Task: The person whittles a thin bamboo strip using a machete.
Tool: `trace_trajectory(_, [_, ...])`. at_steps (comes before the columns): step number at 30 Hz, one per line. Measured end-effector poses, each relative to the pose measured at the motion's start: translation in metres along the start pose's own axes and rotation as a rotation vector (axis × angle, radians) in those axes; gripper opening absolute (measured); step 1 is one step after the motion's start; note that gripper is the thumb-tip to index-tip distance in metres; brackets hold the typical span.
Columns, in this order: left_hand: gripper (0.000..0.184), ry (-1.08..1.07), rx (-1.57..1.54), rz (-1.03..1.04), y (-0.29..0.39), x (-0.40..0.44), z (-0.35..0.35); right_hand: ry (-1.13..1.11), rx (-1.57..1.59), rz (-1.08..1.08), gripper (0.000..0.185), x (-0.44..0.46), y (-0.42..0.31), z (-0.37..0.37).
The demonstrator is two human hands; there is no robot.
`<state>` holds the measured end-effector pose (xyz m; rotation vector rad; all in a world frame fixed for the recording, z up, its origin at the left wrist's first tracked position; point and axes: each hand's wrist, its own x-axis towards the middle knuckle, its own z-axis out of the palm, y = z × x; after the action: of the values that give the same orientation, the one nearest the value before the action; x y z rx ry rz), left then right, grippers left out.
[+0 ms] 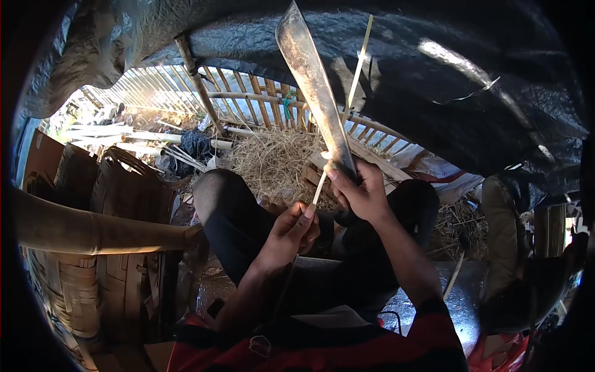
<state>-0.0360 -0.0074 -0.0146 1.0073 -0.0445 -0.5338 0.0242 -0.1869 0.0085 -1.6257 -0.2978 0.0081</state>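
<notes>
My right hand (361, 189) is closed around the lower end of a machete (312, 80), whose broad, rust-stained blade points up and away from me. A thin pale bamboo strip (358, 71) runs upward behind the blade and comes down past its edge near my right thumb. Lower down, my left hand (296, 228) pinches the same strip between thumb and fingers. A small curled shaving (326, 155) sits where strip and blade meet. The machete's handle is mostly hidden by my right hand.
A thick bamboo pole (99, 234) juts in from the left, by woven bamboo panels (80, 291). Beyond my knees lies a heap of shavings (273, 158), with a slatted bamboo fence (248, 93) behind. Dark plastic sheeting (434, 105) hangs overhead and right.
</notes>
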Motion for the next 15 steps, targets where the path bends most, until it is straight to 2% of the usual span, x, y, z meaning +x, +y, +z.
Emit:
trace_trajectory(1, [0.02, 0.0, 0.015, -0.012, 0.0, -0.002, -0.001, -0.006, -0.02, -0.009, 0.018, 0.001, -0.004, -0.001])
trace_trajectory(3, [0.02, -0.033, 0.01, 0.005, 0.002, -0.006, -0.002, -0.074, 0.205, 0.043, 0.022, 0.001, -0.01, -0.002])
trace_trajectory(6, [0.021, -0.059, 0.005, 0.01, 0.008, -0.008, -0.005, -0.055, 0.275, 0.071, 0.027, 0.001, -0.023, 0.001])
trace_trajectory(8, [0.02, -0.053, 0.023, 0.066, 0.014, -0.007, -0.006, -0.042, 0.213, 0.086, 0.028, 0.001, -0.029, 0.002])
trace_trajectory(12, [0.018, 0.022, 0.23, 0.284, 0.024, -0.006, -0.009, -0.027, 0.003, 0.003, 0.025, 0.0, -0.027, -0.008])
trace_trajectory(14, [0.018, 0.022, 0.284, 0.364, 0.027, -0.005, -0.012, 0.053, -0.491, -0.179, 0.019, -0.002, -0.033, -0.008])
trace_trajectory(15, [0.017, 0.0, 0.302, 0.332, 0.032, -0.006, -0.011, 0.124, -0.673, -0.378, 0.013, -0.002, -0.042, -0.003])
